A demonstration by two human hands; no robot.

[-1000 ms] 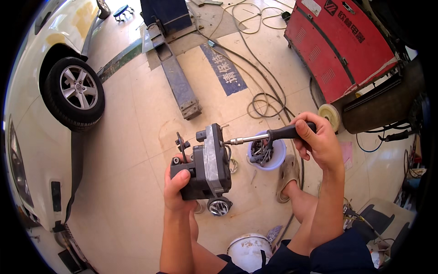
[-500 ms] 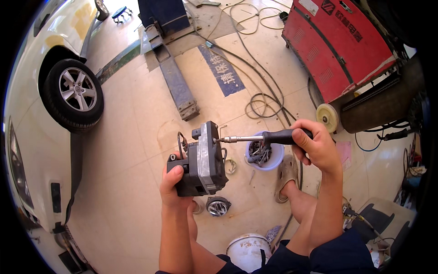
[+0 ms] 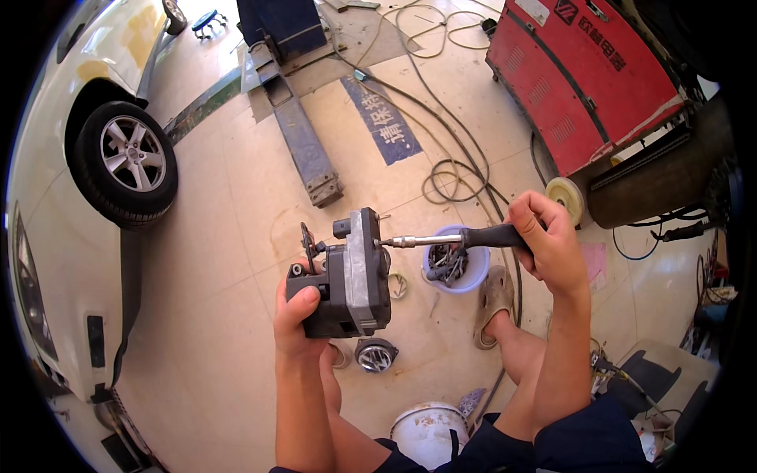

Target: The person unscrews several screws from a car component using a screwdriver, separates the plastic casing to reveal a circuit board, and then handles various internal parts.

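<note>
The left hand clasps a boxy black-plastic and grey-metal unit above the beige tiled floor. The right hand is closed around a black-handled, silver-shafted screwdriver, its tip at the unit's right side.

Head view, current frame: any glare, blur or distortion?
Head view: floor washes out near the top left; far right falls into deep shade. Head view: corners are black, and the car and red cabinet bow toward the rim. Head view: unit and screwdriver look fairly sharp, no obvious motion blur.
</note>
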